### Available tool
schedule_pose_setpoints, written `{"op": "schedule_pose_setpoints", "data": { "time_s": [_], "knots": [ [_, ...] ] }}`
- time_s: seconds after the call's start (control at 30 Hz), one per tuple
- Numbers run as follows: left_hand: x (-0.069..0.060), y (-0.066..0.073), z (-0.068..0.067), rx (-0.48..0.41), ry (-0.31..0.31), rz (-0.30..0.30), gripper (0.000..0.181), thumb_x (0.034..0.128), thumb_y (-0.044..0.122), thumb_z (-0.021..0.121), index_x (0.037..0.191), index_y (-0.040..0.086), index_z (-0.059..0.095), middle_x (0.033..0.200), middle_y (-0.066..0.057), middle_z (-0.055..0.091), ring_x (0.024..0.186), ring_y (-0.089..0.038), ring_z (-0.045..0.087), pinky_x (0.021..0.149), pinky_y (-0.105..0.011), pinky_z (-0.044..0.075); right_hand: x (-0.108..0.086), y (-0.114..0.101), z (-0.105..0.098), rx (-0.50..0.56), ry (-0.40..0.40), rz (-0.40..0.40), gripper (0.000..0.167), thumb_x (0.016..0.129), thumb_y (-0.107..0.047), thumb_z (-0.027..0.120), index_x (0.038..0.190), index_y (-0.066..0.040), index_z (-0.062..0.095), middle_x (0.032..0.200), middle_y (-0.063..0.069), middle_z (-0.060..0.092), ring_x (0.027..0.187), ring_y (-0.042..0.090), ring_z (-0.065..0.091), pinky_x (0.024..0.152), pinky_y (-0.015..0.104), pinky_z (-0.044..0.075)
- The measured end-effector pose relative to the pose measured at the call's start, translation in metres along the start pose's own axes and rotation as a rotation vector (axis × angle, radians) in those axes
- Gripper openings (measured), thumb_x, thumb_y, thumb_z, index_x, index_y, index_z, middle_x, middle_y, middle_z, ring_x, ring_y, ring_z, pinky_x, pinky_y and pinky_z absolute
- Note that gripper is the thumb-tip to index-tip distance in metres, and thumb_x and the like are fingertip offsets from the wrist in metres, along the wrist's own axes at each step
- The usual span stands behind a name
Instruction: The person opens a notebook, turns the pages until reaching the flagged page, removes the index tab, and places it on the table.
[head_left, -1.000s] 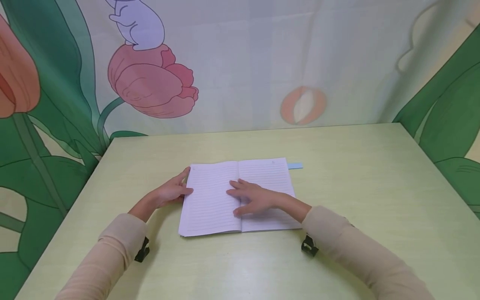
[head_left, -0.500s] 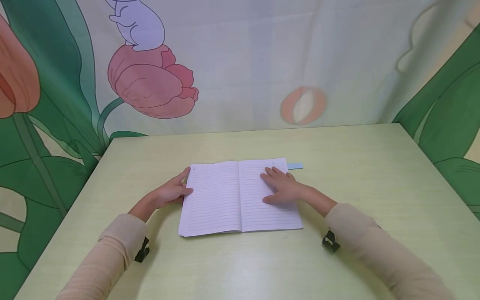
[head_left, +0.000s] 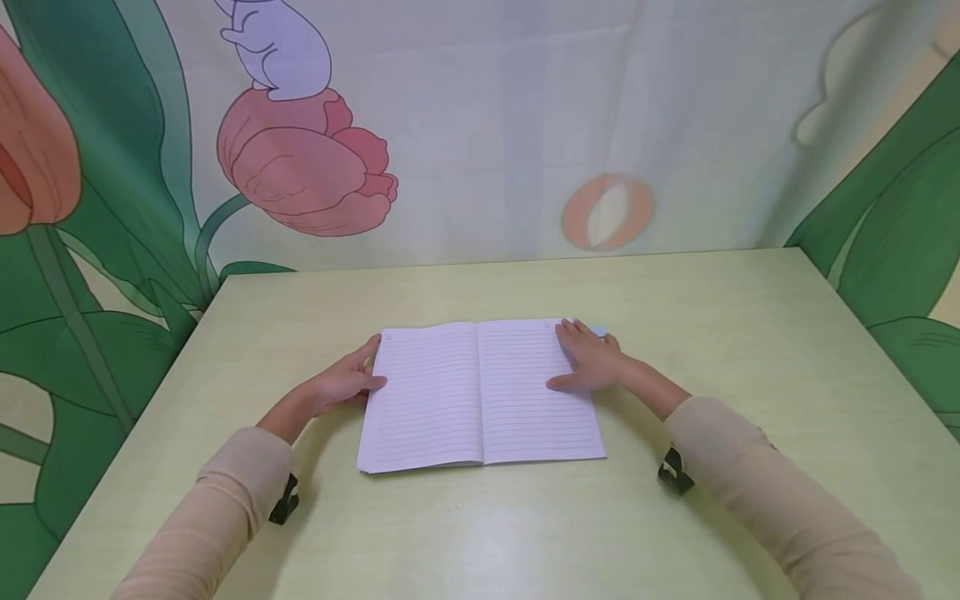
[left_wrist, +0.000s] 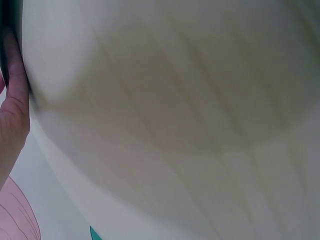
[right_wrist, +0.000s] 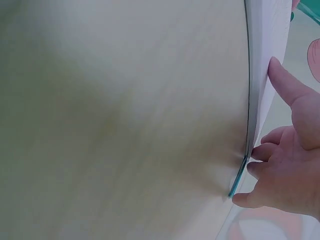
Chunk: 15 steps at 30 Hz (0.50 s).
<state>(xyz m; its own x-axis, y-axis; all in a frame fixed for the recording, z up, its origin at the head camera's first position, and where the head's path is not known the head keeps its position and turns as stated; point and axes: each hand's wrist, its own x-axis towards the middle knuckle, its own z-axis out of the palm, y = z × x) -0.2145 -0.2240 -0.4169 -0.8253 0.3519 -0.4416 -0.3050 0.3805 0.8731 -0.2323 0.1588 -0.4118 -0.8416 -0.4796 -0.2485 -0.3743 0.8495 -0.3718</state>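
An open lined notebook [head_left: 431, 400] lies flat, its two blank pages facing up. At its left edge my left hand [head_left: 337, 385] grips it, thumb on the page and other fingers along and partly beneath the side. My right hand [head_left: 592, 358] rests with spread fingers on the upper right corner of the right page. A light blue strip [head_left: 598, 331] sticks out there, mostly behind that hand. The right wrist view shows the thumb of the right hand [right_wrist: 295, 155] on the page [right_wrist: 270, 45] and a little finger beside the teal strip [right_wrist: 237, 179].
The notebook lies on a pale wooden table [head_left: 480, 533]. Behind the table hangs a curtain [head_left: 480, 150] printed with flowers, leaves and a white animal. A black object [head_left: 285, 500] sits at the left cuff, and another [head_left: 675, 472] at the right cuff.
My right hand has slid from the middle of the notebook across the right page to its upper right corner, now covering most of the blue strip. My left hand has stayed put.
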Motion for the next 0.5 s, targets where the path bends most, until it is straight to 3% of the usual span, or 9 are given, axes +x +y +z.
{"op": "schedule_pose_setpoints", "data": {
  "time_s": [0.5],
  "knots": [
    [0.0014,-0.0019,-0.0008,-0.012,-0.014,0.015,0.080,0.0936,0.000,0.045,0.145,0.018,-0.013,0.093,-0.013,0.062,0.079,-0.018,0.060,0.071,-0.032,0.048,-0.0011,-0.0004,0.0023,0.009,0.015,-0.014,0.091,0.084,-0.043,0.059,0.142,0.007,0.010,0.147,0.024,0.007,0.135,0.036,0.003,0.096,0.067,0.006]
  ]
}}
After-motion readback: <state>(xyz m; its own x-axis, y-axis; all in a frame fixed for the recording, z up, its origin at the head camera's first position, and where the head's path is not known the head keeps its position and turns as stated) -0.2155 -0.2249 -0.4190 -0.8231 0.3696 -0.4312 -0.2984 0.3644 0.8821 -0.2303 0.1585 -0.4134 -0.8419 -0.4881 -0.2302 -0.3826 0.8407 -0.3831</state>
